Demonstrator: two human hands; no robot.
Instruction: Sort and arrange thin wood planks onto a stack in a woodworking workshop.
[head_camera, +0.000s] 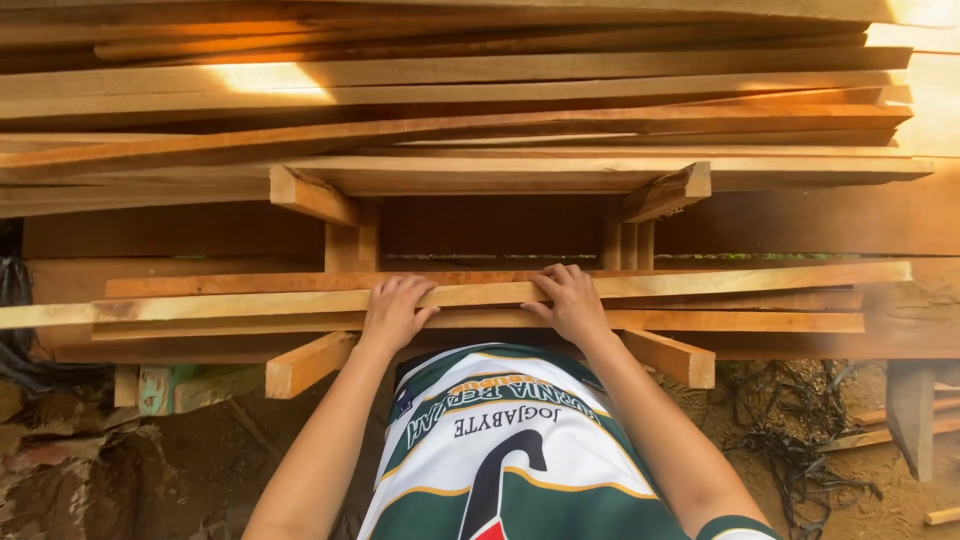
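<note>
From the head view I look down on a rack (668, 352) of rough timber, with my own torso in a green and white shirt (510, 450) at the bottom. A long pale plank (700, 284) lies flat across the rack's lower tier, running nearly the full width of the view, resting on other boards (740, 322) beneath it. I judge it lies lengthwise there because the angled brackets under it carry it at both ends.

My left hand (394, 312) has its fingers curled over the plank's top face and near edge, gripping it. My right hand (571, 300) does the same a little way along, fingers bent over the far side, palm on the wood. Both are closed on the plank, set apart to either side of my body, likely to balance its length.

Above, a thick stack (480, 90) of planks fills the upper tier.
</note>
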